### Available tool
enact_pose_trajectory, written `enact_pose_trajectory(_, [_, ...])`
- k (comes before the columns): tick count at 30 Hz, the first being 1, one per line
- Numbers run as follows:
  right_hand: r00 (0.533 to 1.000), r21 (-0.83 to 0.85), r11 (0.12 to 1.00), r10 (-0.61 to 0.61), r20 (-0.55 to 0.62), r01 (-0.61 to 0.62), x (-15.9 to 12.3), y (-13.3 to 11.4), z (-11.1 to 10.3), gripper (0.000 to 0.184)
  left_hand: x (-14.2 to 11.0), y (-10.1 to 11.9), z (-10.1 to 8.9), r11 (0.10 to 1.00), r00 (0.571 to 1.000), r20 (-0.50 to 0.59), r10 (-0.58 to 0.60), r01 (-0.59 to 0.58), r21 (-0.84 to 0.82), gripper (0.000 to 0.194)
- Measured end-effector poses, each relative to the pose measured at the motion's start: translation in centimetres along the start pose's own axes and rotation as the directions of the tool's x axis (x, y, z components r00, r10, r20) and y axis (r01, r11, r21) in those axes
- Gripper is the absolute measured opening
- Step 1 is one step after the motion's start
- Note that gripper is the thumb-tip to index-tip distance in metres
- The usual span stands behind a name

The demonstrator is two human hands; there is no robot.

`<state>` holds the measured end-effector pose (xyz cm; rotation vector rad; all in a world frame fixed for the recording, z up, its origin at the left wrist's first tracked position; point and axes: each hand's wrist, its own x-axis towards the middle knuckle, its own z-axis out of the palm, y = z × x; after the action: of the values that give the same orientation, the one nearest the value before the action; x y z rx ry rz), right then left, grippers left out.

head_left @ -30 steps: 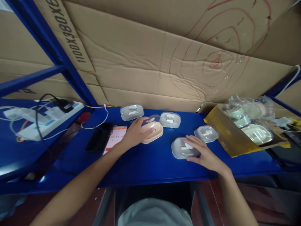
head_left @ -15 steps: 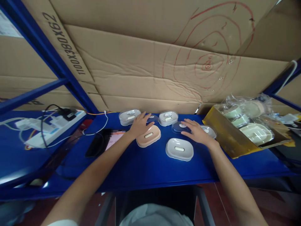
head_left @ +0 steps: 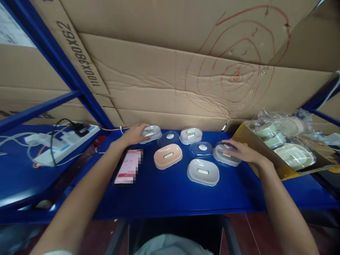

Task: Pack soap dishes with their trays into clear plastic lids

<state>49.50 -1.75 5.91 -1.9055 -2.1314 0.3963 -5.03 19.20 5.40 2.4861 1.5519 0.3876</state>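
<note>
My left hand (head_left: 136, 135) has its fingers curled around the left side of a grey soap dish under a clear lid (head_left: 155, 132). On the right, my right hand (head_left: 241, 150) grips another lidded grey soap dish (head_left: 220, 154), partly hiding it. Between the hands lie two loose clear lids, the left lid (head_left: 165, 141) and the right lid (head_left: 195, 151), each with a round white sticker. Nearer the front edge are an uncovered peach soap dish (head_left: 159, 161) and an uncovered grey soap dish (head_left: 193, 171). A third lidded grey dish (head_left: 186, 138) stands at the back.
A phone (head_left: 130, 166) with a lit screen lies at left, near a white power strip (head_left: 55, 156) and tangled cables. A cardboard box (head_left: 248, 148) of plastic-wrapped dishes stands at right. A cardboard sheet (head_left: 148, 71) backs the blue table (head_left: 164, 194).
My left hand has moved left off the loose lid onto the lidded grey dish. My right hand has shifted right, from the other lid to the right lidded dish. The phone is now uncovered.
</note>
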Motion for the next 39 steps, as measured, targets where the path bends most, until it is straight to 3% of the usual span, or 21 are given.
enact_pose_trajectory(7, [0.99,-0.054,0.994,-0.103,-0.096,0.098,4.9,-1.7,2.0,0.046,0.0,0.5,0.3,0.999,0.998,-0.063,-0.003,0.0,-0.047,0.051])
enact_pose_trajectory(14, [0.967,-0.117,0.962,-0.252,-0.033,0.246,13.5,-8.9,5.1,0.063,0.2,5.1,1.7,0.987,0.969,-0.211,0.127,-0.145,-0.074,0.053])
enact_pose_trajectory(18, [0.96,-0.142,0.949,-0.28,0.025,0.281,15.1,-11.3,5.5,0.06,0.5,7.5,3.2,0.953,0.938,-0.221,0.265,-0.289,-0.085,0.043])
enact_pose_trajectory(22, [0.968,-0.183,0.951,-0.249,0.03,0.251,13.4,-11.5,5.0,0.063,0.5,8.7,5.2,0.939,0.925,-0.217,0.311,-0.335,-0.083,0.042])
enact_pose_trajectory(25, [0.973,-0.202,0.952,-0.228,0.022,0.228,12.1,-11.4,4.6,0.051,0.0,9.2,6.0,0.94,0.924,-0.221,0.311,-0.333,-0.068,0.047])
enact_pose_trajectory(30, [0.981,-0.209,0.96,-0.194,-0.022,0.185,11.5,-11.6,3.8,0.042,-2.9,9.9,5.1,0.955,0.928,-0.246,0.28,-0.296,-0.026,0.046])
enact_pose_trajectory(33, [0.978,-0.202,0.963,-0.195,-0.068,0.178,10.5,-12.4,2.9,0.045,-6.2,10.6,4.1,0.941,0.928,-0.172,0.329,-0.337,-0.019,0.038])
enact_pose_trajectory(36, [0.966,-0.172,0.956,-0.251,-0.06,0.238,6.6,-13.7,2.2,0.041,-9.2,11.5,3.8,0.901,0.901,-0.036,0.431,-0.433,-0.038,0.048])
enact_pose_trajectory(39, [0.913,-0.01,0.916,-0.4,0.075,0.402,-0.2,-14.8,2.6,0.031,-10.8,12.1,4.2,0.879,0.879,0.039,0.475,-0.472,-0.066,0.046])
